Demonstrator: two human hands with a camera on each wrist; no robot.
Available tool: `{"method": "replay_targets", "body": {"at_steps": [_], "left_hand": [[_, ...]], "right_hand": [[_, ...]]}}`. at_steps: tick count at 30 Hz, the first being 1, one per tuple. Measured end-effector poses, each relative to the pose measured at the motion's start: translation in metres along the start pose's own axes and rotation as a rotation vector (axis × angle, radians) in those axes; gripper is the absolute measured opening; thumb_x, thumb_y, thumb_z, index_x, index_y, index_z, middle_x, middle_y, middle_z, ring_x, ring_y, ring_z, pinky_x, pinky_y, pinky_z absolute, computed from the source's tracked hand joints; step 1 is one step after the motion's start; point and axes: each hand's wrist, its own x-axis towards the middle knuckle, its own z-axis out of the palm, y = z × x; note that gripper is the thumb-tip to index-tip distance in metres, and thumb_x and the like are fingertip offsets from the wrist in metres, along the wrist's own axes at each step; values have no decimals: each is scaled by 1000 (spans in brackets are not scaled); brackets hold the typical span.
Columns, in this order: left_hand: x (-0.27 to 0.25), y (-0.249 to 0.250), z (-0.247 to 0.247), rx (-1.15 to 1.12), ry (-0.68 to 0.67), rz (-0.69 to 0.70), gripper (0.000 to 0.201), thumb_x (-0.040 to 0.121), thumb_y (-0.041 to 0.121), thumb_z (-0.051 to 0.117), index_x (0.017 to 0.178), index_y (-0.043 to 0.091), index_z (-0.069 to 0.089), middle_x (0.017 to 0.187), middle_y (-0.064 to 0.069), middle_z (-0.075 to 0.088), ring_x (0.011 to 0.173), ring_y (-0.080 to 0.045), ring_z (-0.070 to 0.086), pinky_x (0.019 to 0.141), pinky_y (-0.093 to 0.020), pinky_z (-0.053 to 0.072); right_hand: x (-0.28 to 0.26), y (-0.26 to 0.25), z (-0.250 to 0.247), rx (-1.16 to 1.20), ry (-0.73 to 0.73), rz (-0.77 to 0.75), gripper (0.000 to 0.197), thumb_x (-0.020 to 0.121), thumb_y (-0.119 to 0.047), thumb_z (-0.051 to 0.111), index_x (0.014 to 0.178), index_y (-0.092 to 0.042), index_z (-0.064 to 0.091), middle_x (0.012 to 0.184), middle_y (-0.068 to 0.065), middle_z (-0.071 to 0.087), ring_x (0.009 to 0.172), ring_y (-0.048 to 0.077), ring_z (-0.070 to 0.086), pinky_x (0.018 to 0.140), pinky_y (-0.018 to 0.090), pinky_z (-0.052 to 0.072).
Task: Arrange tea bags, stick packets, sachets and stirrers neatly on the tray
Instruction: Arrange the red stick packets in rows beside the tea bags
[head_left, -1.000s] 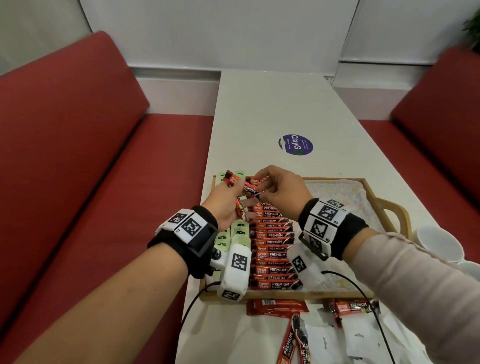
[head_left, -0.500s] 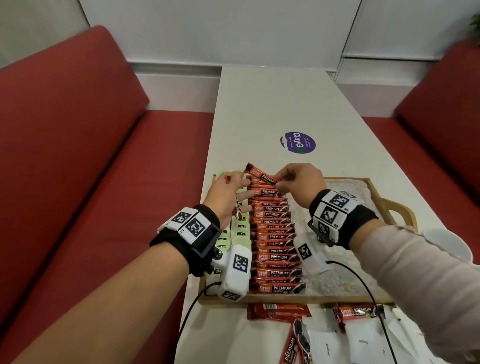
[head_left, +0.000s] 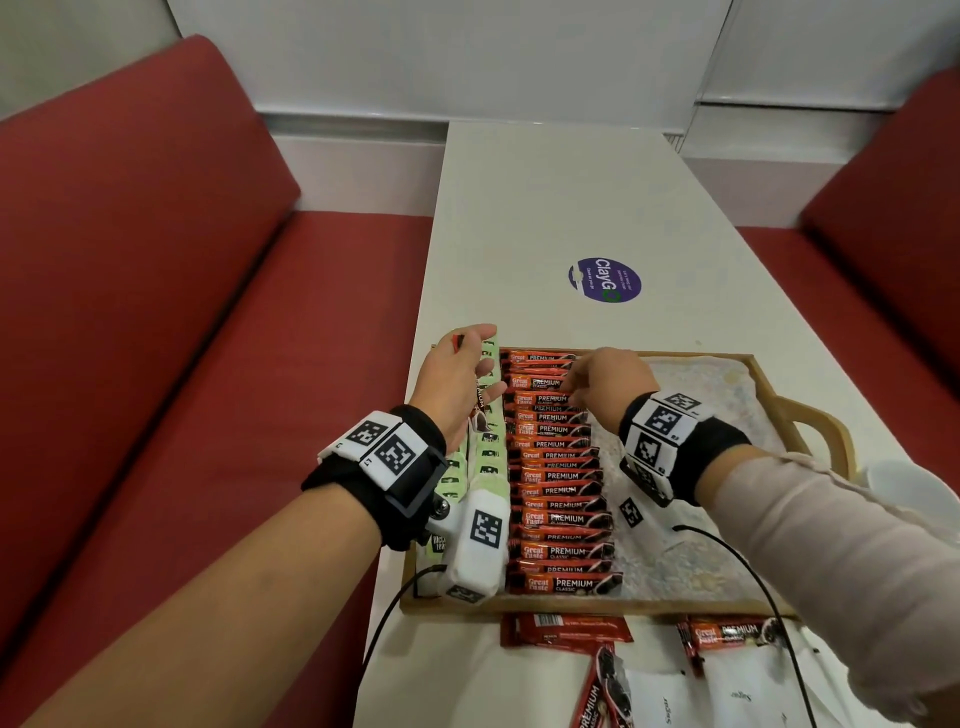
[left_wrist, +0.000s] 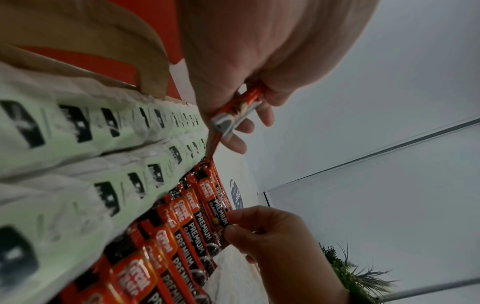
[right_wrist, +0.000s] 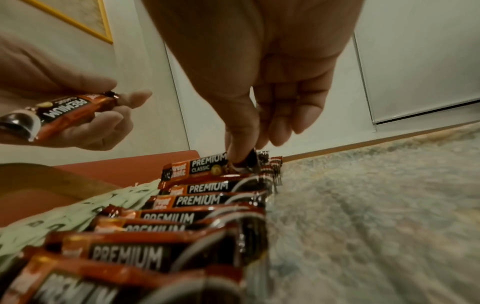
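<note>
1. Two hands work over a wooden tray (head_left: 613, 607) on a white table (head_left: 550, 208); the landmark is the tray's column of red stick packets (head_left: 558, 478).
2. Each packet in that column lies flat with its long axis across the tray, left to right, the orange "Great Taste" end toward the tea bags and the dark cup-picture end toward the tray's bare patterned floor; the packets overlap one another from the near rim to the far rim.
3. At the far end of the column, the right hand (head_left: 608, 382) pinches the dark right end of one packet (right_wrist: 207, 167) between thumb and fingertips, the packet resting on top of its neighbours.
4. Left of the column, above two rows of pale green tea bags (head_left: 485, 457), the left hand (head_left: 452, 379) has its fingers curled around a spare stick packet (left_wrist: 239, 111), long axis running roughly along the palm and pointing away from the column's crosswise lie.
5. Near side of the column, beyond the tray's front rim, loose red packets (head_left: 566, 629) and white sachets (head_left: 737, 696) lie on the table.
6. Farther from the column, a purple round sticker (head_left: 605, 279) sits on the table; red bench seats (head_left: 156, 312) flank it.
</note>
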Motion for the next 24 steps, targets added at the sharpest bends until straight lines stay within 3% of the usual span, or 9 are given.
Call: {"method": "replay_targets", "body": {"at_steps": [6, 11, 14, 17, 21, 24], "left_hand": [[2, -1, -1, 10, 22, -2, 28, 104, 23, 35, 109, 17, 62, 102, 5, 48, 90, -11, 42, 81, -30, 53], [2, 0, -2, -16, 24, -7, 28, 104, 22, 36, 112, 16, 62, 99, 5, 49, 87, -10, 42, 78, -29, 52], [1, 0, -3, -12, 8, 9, 25, 103, 22, 39, 111, 20, 62, 104, 5, 54, 94, -11, 49, 82, -30, 51], [0, -2, -1, 22, 14, 54, 18, 100, 24, 47, 101, 26, 65, 102, 4, 59, 101, -14, 54, 89, -33, 49], [-5, -3, 2, -21, 17, 68, 14, 97, 22, 52, 99, 23, 66, 104, -2, 65, 93, -14, 59, 75, -23, 49], [-10, -1, 5, -68, 1, 66, 17, 97, 20, 52, 108, 17, 65, 91, 7, 63, 71, -1, 59, 53, -10, 46]], "right_hand": [[2, -2, 1, -33, -14, 6, 14, 83, -11, 69, 96, -15, 71, 106, 4, 66, 98, 22, 61, 80, 25, 41], [-2, -1, 0, -5, 78, -37, 15, 83, -19, 70, 99, -17, 69, 96, 1, 48, 97, 23, 56, 77, 26, 38], [-10, -11, -3, 90, 120, -139, 14, 86, -32, 66, 93, -20, 68, 90, -2, 52, 87, 16, 54, 75, 26, 39], [-22, -25, -4, 189, 55, -262, 26, 88, -44, 59, 92, -20, 68, 85, -6, 61, 80, 11, 55, 72, 26, 41], [-34, -38, -3, 303, -37, -302, 31, 81, -49, 65, 95, -21, 66, 83, -8, 64, 76, 7, 57, 71, 25, 46], [-36, -40, -1, 318, -45, -300, 17, 82, -33, 70, 92, -21, 64, 79, -7, 64, 72, 6, 58, 70, 23, 47]]}}
